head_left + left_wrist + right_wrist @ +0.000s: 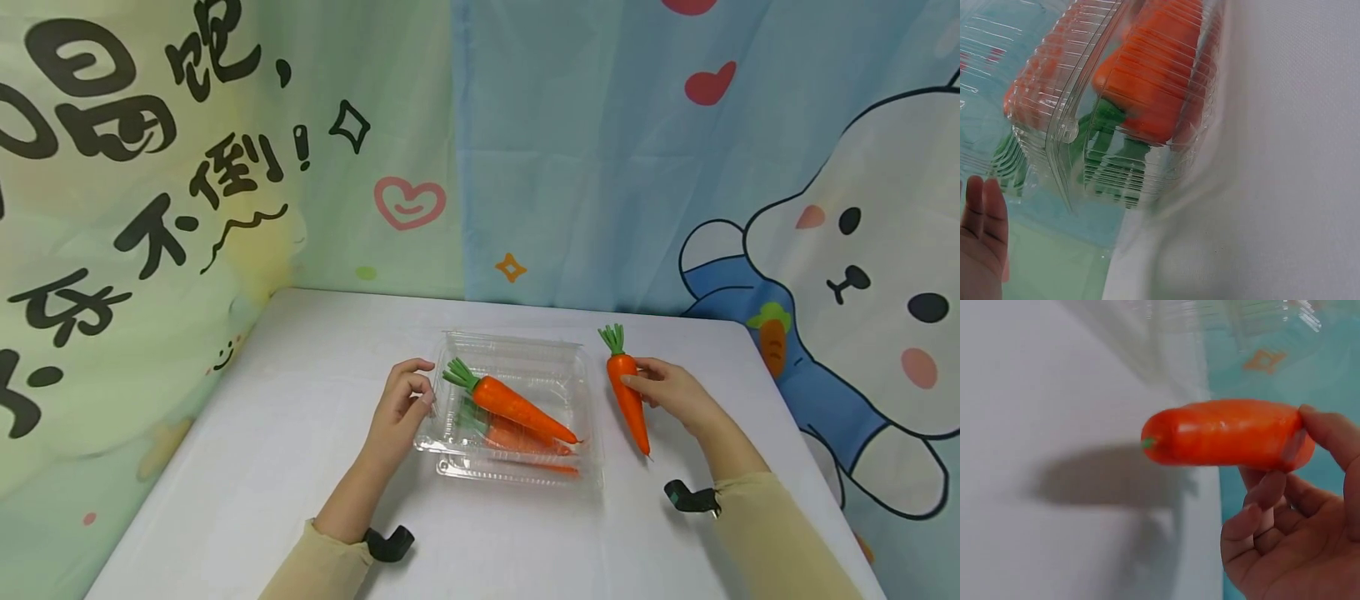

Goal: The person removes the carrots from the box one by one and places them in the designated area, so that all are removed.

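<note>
In the head view my left hand (397, 408) holds the left edge of a clear plastic container (442, 467), its fingers bent at the rim. One orange carrot with a green top (517, 408) lies slanted across the container, uncovered. Beneath it, more carrot (517, 437) shows dimly through the plastic. The left wrist view has carrots (1154, 69) behind ribbed plastic, with my fingers (994, 212) beside the container. To the container's right, my right hand (671, 396) pinches another carrot (628, 400) between thumb and fingers, green top pointing away. Its tip is toward the camera in the right wrist view.
A white-covered table (225, 475) lies under everything. Behind it hangs a printed cloth (555, 167) with hearts, lettering and a cartoon rabbit. Each wrist wears a small black camera, one at the left sleeve (390, 544), one at the right (690, 497).
</note>
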The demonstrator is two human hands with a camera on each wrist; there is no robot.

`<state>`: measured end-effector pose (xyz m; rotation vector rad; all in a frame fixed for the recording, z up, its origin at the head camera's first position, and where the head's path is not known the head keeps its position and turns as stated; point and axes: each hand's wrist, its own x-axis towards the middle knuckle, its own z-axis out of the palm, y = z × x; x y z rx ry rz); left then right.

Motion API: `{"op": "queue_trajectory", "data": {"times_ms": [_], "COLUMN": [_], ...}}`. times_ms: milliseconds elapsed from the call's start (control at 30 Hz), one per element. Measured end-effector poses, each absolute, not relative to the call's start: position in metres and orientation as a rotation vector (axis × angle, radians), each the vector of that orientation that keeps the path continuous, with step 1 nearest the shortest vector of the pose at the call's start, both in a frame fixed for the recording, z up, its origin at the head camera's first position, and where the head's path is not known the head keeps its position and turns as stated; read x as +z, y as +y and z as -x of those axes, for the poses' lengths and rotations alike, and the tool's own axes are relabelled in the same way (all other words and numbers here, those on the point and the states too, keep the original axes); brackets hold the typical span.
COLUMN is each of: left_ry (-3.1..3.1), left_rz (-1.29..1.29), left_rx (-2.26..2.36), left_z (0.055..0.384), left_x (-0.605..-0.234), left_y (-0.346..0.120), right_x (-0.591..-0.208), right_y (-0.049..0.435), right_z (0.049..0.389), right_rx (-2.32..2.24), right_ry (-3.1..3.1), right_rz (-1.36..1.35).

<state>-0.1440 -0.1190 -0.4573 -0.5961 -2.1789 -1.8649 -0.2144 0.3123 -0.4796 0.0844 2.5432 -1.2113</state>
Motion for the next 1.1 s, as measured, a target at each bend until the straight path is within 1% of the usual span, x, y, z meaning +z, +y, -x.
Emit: {"op": "queue_trajectory", "data": {"times_ms": [333,567,800,1100], "left_ry": [-2.188,-2.184,-2.182,-2.158], "left_rz": [0.586,0.553,0.568,0.584], "left_rx": [-1.862,-1.876,-1.889,-1.894], "left_z": [0.145,0.159,0.146,0.145], "left_x": [-0.46,-0.49,-0.462,-0.46], "left_y": [-0.118,-0.121,-0.118,-0.118], "right_x": [-0.5,-0.51,-0.513,-0.516], "right_y": [0.313,0.314,0.31,0.308], "right_z": [0.211,0.208,0.207,0.205], "right_rx": [-1.156,-1.157,-1.167,-1.14], "right_ry": [2.51,2.501,2.529,2.557], "right_rz": [-0.2,-0.23,-0.243,-0.258]}}
